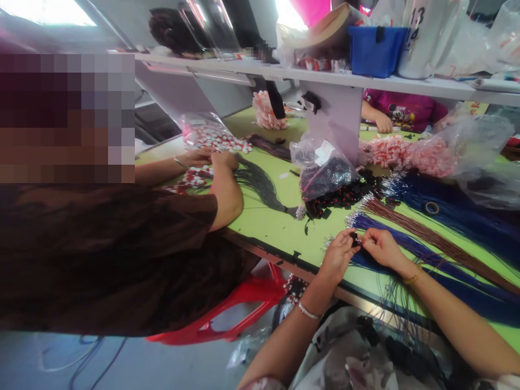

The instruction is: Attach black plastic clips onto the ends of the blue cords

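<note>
My left hand [339, 253] pinches a small black plastic connector housing [355, 239] above the front edge of the green table. Close against it, my right hand [382, 247] is closed, thumb and forefinger together on a thin wire whose silvery end shows at the housing. Most of that wire is hidden by the fingers. Beside and below my hands lie bundles of blue wires [410, 244] with metal ends, and a brown wire bundle [439, 238] runs to the right. Past my hands spreads a pile of loose black housings [337, 197].
At the left a co-worker's hands [223, 160] handle dark grey wires [264, 187]. A clear bag [325, 170] of black parts leans by the divider. The shelf [325, 76] overhead bears a blue bin [377, 51]. Beneath the table edge stands a red stool [244, 303].
</note>
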`<state>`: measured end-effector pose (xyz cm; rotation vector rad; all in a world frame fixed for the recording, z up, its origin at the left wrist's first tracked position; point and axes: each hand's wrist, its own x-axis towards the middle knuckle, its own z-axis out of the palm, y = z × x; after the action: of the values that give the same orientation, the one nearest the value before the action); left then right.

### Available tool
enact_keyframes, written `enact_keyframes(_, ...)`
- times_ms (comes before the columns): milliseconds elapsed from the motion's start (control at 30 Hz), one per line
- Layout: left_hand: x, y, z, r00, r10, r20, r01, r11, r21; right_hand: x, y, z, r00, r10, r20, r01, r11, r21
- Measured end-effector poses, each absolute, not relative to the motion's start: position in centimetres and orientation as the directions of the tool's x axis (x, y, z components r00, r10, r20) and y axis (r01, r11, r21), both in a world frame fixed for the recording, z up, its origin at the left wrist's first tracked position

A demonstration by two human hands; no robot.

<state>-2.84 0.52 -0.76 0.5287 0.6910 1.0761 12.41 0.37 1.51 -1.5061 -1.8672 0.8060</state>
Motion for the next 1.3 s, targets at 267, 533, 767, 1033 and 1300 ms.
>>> enact_keyframes(267,-2.9,0.4,-0.7,0.311,0.918,-0.248,-0.598,0.391,0.7,12.3,0.3,1.2,-0.162,0.984,0.068,0.63,0.156,-0.761)
enact_keyframes(533,-2.5,-0.1,-0.2,0.231,0.931,-0.281,-0.534,0.363,0.763,12.1,0.0,1.9,-0.251,0.96,0.127,0.645,0.264,-0.717)
enact_keyframes(767,-2.3,-0.2,-0.6,0.182,0.936,-0.302,-0.486,0.353,0.799,11.5,-0.8,2.3,-0.218,0.972,0.09,0.754,0.226,-0.616)
enact_keyframes(1033,-2.1,0.1,-0.5,0.228,0.93,-0.288,-0.496,0.365,0.788,16.2,2.5,3.5,-0.121,0.989,0.081,0.866,0.145,-0.478)
enact_keyframes(1300,-1.9,0.1,-0.4,0.226,0.928,-0.297,-0.519,0.373,0.769,18.2,2.8,1.7,-0.14,0.99,-0.021,0.941,0.127,-0.315)
